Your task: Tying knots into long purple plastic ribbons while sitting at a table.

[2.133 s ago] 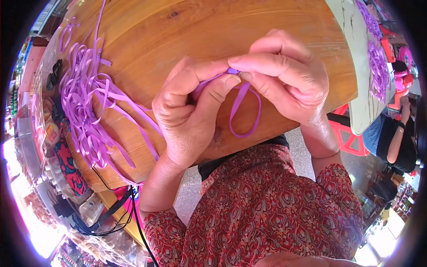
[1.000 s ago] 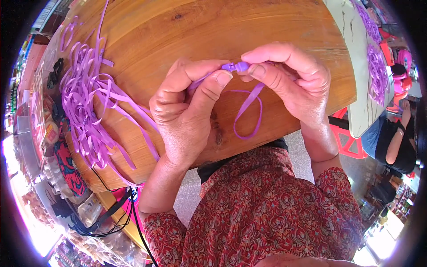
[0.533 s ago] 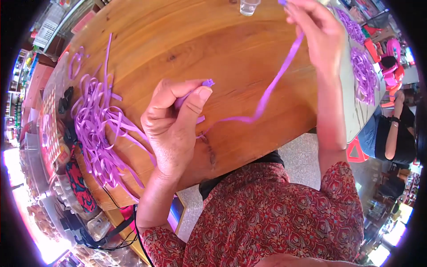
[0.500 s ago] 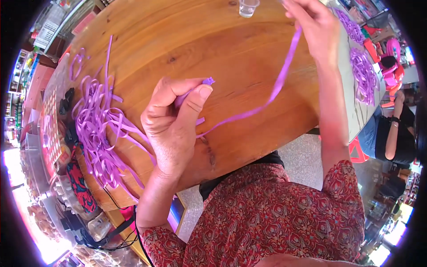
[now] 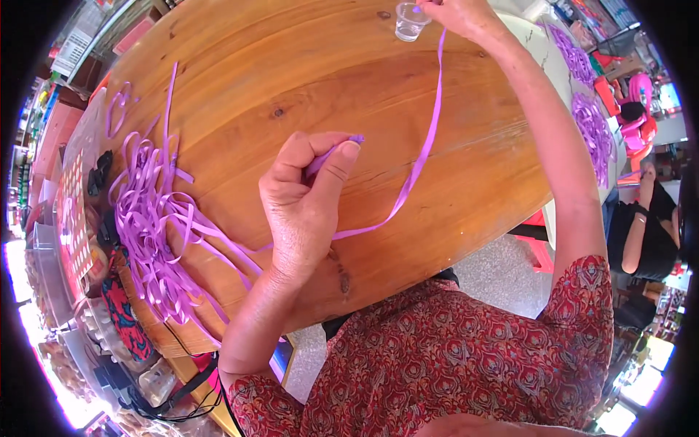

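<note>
Over the wooden table, my left hand (image 5: 302, 197) pinches a purple ribbon, its folded end poking out between thumb and forefinger. The ribbon (image 5: 421, 164) runs in a slack curve from there up to my right hand (image 5: 459, 16), at the far side. My right hand is closed on the ribbon's other end, and a purple tip shows at its fingers, over the rim of a small clear plastic cup (image 5: 410, 25). The cup seems to hold some clear liquid. Left of my left hand lies a loose heap of purple ribbons (image 5: 153, 226).
The wooden table (image 5: 240, 65) curves around in front of me. More purple ribbon bundles (image 5: 593, 135) lie on a pale surface at the right. Beyond it another person's arm (image 5: 635, 244) shows. Dark cables and a red-and-blue patterned pouch (image 5: 124, 317) sit along the left edge.
My right hand has moved left to the clear cup with the ribbon end. My left hand has shifted slightly right, still pinching the ribbon.
</note>
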`<state>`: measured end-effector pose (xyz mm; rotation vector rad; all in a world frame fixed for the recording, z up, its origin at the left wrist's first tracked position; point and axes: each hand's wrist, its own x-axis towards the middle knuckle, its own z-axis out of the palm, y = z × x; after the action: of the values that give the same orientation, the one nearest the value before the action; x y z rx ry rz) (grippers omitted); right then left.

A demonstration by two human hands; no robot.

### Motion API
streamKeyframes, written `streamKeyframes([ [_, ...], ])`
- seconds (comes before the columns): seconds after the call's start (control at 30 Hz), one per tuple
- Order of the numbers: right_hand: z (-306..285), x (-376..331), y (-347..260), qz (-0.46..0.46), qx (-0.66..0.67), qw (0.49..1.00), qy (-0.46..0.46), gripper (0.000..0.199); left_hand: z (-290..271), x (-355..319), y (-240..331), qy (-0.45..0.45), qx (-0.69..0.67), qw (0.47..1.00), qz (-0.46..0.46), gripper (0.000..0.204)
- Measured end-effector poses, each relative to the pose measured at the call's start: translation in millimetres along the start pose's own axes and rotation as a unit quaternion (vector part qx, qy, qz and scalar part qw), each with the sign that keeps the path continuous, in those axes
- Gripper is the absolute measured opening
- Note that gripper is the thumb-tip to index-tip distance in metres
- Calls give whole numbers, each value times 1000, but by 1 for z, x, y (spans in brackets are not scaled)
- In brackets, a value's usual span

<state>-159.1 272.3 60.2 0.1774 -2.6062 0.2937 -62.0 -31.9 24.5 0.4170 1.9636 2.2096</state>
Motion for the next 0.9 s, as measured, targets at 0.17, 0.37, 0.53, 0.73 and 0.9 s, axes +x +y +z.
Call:
streamKeyframes([
  [0.17,-7,12,-11,1,-53,997,-58,13,-8,2,-4,-20,-14,1000,-6,5],
  [0.37,-2,33,-20,15,-191,959,-206,18,-13,4,-7,-15,6,1000,12,5],
  [0.53,1,38,-36,91,-255,938,-216,23,-15,4,-6,-11,14,999,36,5],
  [0.73,18,40,-32,70,-255,936,-231,22,-18,5,-10,3,28,999,42,6],
  [0.9,15,39,-16,-33,-94,973,-209,22,-16,6,-8,-3,43,998,55,6],
])
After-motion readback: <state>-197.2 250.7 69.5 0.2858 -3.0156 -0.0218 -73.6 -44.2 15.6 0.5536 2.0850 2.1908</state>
